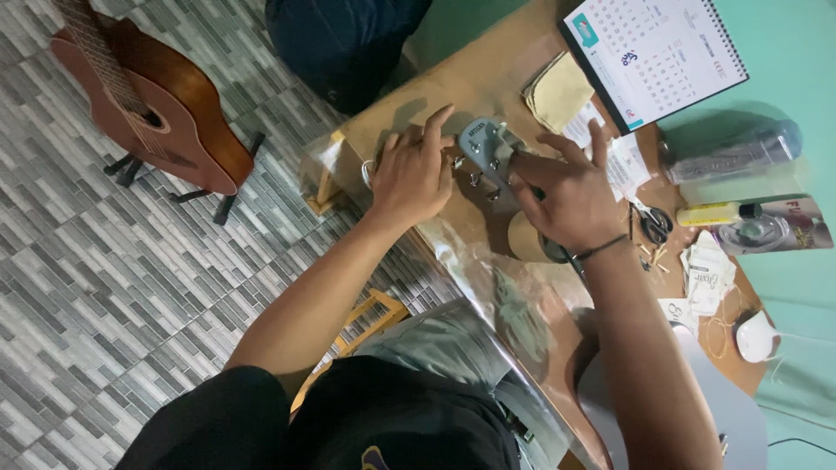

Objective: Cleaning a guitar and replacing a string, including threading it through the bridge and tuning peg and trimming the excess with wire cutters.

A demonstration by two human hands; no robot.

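Our left hand (411,174) pinches a tuning peg (456,162); our right hand (566,196) seemingly clasps the grey guitar headstock (484,144) between them.

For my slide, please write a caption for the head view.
Both hands, left and right, work on a grey guitar headstock at a brown table.

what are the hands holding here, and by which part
Both hands are on a grey guitar headstock lying on the table. The left hand is at its tuning pegs; the right hand has its grip just below, by the neck.
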